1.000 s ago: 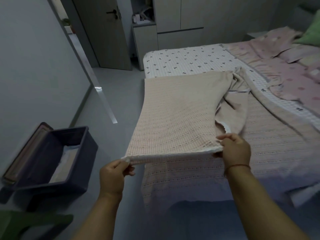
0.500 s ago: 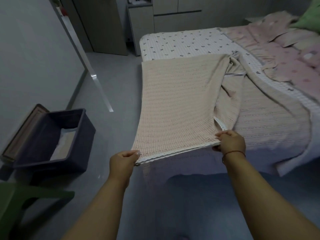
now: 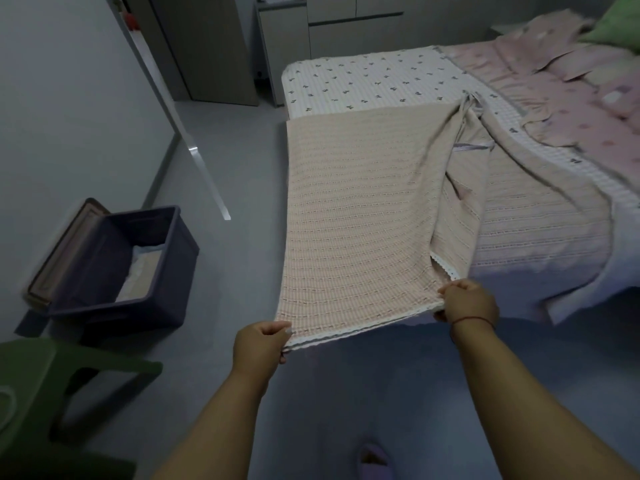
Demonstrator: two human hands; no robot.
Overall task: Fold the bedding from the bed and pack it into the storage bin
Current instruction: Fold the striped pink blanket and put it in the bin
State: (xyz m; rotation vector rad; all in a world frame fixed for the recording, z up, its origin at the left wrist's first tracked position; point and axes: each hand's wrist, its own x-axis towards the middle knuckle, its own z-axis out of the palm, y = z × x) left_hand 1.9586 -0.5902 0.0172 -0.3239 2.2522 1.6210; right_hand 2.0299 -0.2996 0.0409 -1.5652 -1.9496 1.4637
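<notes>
A beige knitted blanket (image 3: 360,216) with a white lace edge stretches from the bed (image 3: 363,81) out toward me, its folded part held taut in the air. My left hand (image 3: 259,344) grips its near left corner. My right hand (image 3: 467,301), with a red string on the wrist, grips the near right corner. The rest of the blanket lies spread over the bed's near side. A dark blue storage bin (image 3: 152,299) stands open on the floor at the left, with folded light cloth (image 3: 142,271) inside.
A pink patterned duvet (image 3: 568,84) and a green pillow (image 3: 620,27) lie at the bed's far right. A green plastic chair (image 3: 52,382) stands at the lower left. The bin's lid (image 3: 59,251) leans against the left wall. Cabinets and a door are behind.
Both hands have pulled the blanket's near edge back toward me and lower, away from the bed. The view has tilted down; my slippered foot now shows on the floor.
</notes>
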